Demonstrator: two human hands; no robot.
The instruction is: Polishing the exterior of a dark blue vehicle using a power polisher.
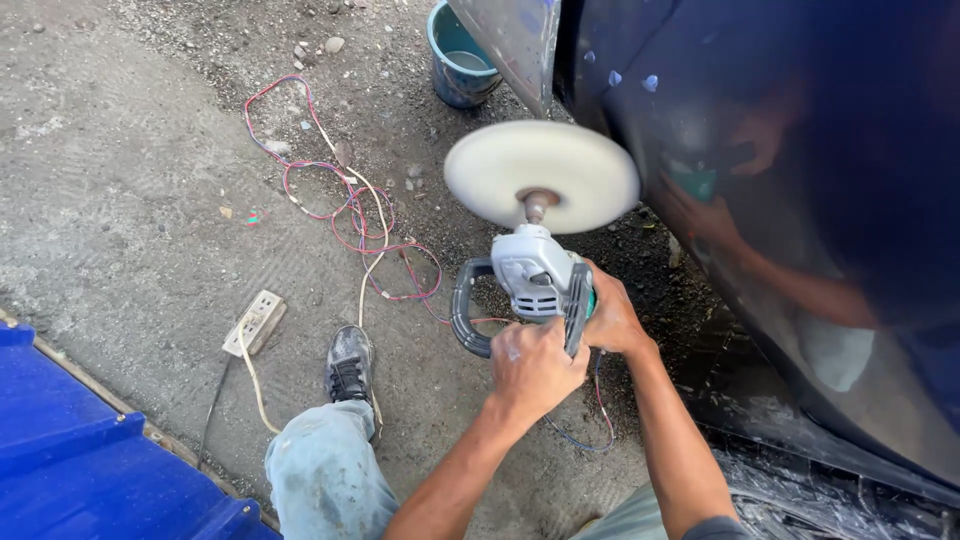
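I hold a grey and green polishing machine (535, 275) with a round white pad (541, 176) at its far end. My left hand (533, 368) grips the black loop handle at the machine's near side. My right hand (612, 315) is wrapped around the machine's body on the right. The pad hangs in the air just left of a dark blue car body panel (800, 180), whose glossy surface reflects my arms. I cannot tell whether the pad touches the panel.
A blue bucket (460, 62) stands on the gravel ground at the top. Tangled red, blue and cream wires (350, 205) run to a cream power strip (254, 322). My left leg and black shoe (349, 364) are below. A blue sheet (70, 450) lies at bottom left.
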